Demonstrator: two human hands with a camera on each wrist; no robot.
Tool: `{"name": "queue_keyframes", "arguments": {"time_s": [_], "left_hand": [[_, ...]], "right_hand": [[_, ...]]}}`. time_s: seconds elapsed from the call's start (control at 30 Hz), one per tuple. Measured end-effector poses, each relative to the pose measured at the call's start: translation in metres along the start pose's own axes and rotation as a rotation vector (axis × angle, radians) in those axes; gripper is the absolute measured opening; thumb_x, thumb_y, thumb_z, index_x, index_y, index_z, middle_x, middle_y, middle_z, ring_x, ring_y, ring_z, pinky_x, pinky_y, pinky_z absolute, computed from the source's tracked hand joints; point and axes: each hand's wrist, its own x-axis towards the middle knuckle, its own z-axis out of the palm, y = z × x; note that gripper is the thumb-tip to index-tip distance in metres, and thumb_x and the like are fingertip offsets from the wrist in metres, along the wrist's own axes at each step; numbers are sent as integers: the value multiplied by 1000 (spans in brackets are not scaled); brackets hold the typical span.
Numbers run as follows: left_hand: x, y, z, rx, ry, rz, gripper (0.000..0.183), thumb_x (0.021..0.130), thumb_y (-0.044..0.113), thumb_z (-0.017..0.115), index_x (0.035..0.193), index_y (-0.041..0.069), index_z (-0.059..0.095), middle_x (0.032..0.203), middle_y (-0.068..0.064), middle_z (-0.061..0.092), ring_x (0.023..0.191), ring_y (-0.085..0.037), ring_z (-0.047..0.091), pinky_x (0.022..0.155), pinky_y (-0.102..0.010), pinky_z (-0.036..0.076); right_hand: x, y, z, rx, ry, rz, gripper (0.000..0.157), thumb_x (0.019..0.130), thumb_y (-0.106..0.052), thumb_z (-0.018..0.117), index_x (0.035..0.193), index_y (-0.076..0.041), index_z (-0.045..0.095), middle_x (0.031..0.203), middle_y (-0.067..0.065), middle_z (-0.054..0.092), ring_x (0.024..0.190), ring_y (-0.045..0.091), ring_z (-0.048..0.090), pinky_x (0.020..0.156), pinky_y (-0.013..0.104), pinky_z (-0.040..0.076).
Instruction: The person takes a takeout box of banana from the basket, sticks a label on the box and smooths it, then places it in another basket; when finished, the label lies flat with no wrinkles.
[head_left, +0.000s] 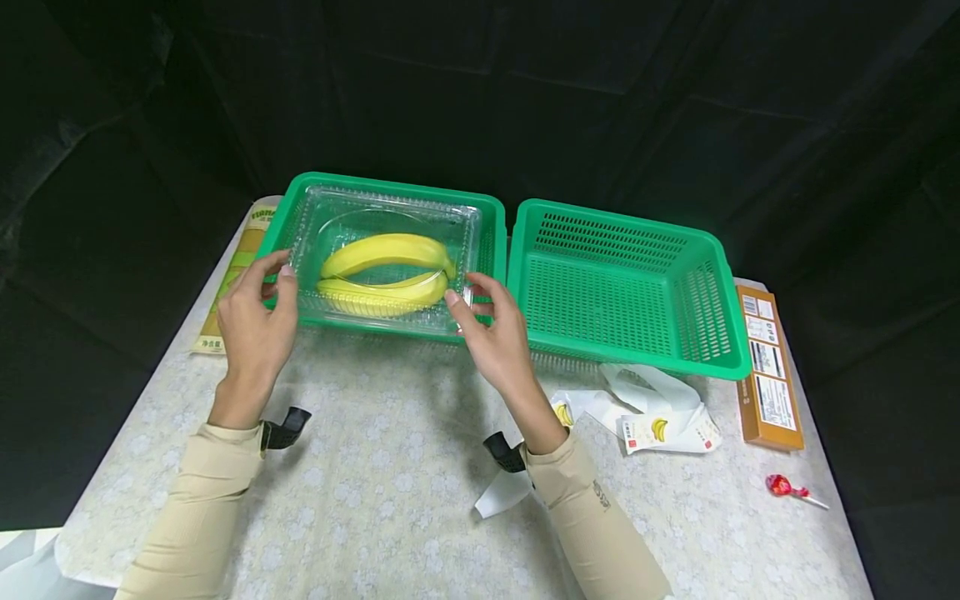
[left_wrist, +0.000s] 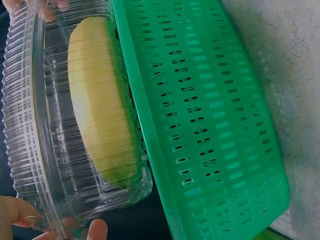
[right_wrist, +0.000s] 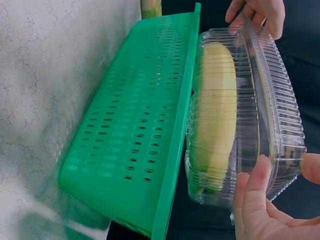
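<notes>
A clear plastic clamshell box [head_left: 386, 204] with bananas [head_left: 386, 250] inside is held level over the left green basket [head_left: 491, 237]. My left hand [head_left: 258, 321] grips the box's left end, and my right hand [head_left: 491, 329] grips its right end near the front corner. In the left wrist view one banana [left_wrist: 97, 100] shows through the ribbed wall, beside the basket's rim. The right wrist view has the box [right_wrist: 280, 110] just above that rim, with the right hand's fingers [right_wrist: 255, 195] pinching its edge.
A second green basket [head_left: 607, 292] stands to the right. White wrappers with banana prints [head_left: 671, 429] lie before it. An orange-brown carton [head_left: 768, 367], a red lollipop [head_left: 780, 485] and, at far left, a green-and-yellow package [head_left: 210, 333] lie on the patterned tablecloth [head_left: 375, 483].
</notes>
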Motion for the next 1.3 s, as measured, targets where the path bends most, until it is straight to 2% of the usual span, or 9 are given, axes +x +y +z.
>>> {"name": "queue_keyframes", "arguments": {"time_s": [0.27,0.4,0.47,0.57,0.73,1.0,1.1,1.2,1.3], "left_hand": [[-1,-1,0,-4,-11,-9,36,102,25,51,126,4,69,123,-17,71,98,-33,71,82,-21,46],[0,1,-1,-14,-39,-30,37,102,25,50,128,6,68,127,-15,70,99,-34,71,86,-35,51],[0,2,-1,-19,-53,-42,37,102,25,50,129,7,67,129,-15,69,98,-34,71,86,-37,51],[0,3,-2,-24,-65,-55,37,102,24,49,131,7,66,131,-15,68,97,-34,70,85,-27,47],[-2,4,-7,-30,-80,-52,37,102,22,50,131,7,66,129,-15,69,95,-30,69,79,-11,40],[-10,2,-16,-26,-74,-54,34,102,23,52,128,11,69,123,-12,72,87,-13,62,78,-8,41],[-11,1,-18,-23,-66,-42,33,101,23,52,126,11,70,123,-12,73,89,-17,65,78,-8,41],[-11,-1,-18,-24,-66,-30,34,102,25,52,126,10,70,124,-13,72,93,-26,67,78,-10,41],[-11,-2,-18,-25,-64,-26,34,102,26,52,126,10,70,125,-12,72,95,-28,67,79,-12,41]], "right_hand": [[0,1,0,53,-12,-10,51,100,-33,62,145,-11,50,136,15,55,109,30,61,81,38,60],[0,1,0,66,-10,-6,51,99,-32,63,144,-11,51,136,15,55,109,30,61,80,42,61],[0,1,0,62,-10,-3,51,99,-32,63,144,-11,51,135,15,55,108,30,61,80,46,61],[1,0,0,48,-10,5,50,99,-32,62,143,-11,51,134,14,55,108,28,61,80,47,60],[-1,-3,-1,15,-11,8,49,99,-32,62,142,-11,52,134,13,56,108,27,60,79,41,60],[-9,-9,-3,-2,-23,28,48,97,-33,64,140,-13,54,130,9,58,104,24,62,83,38,56],[-10,-8,-3,7,-23,31,48,97,-33,65,140,-13,55,129,9,59,104,24,63,83,40,58],[-11,-6,-2,24,-33,36,48,98,-33,64,140,-13,55,128,9,59,104,25,65,79,39,60],[-11,-4,-2,45,-48,41,48,99,-33,63,141,-13,53,128,11,58,105,26,66,75,35,61]]}}
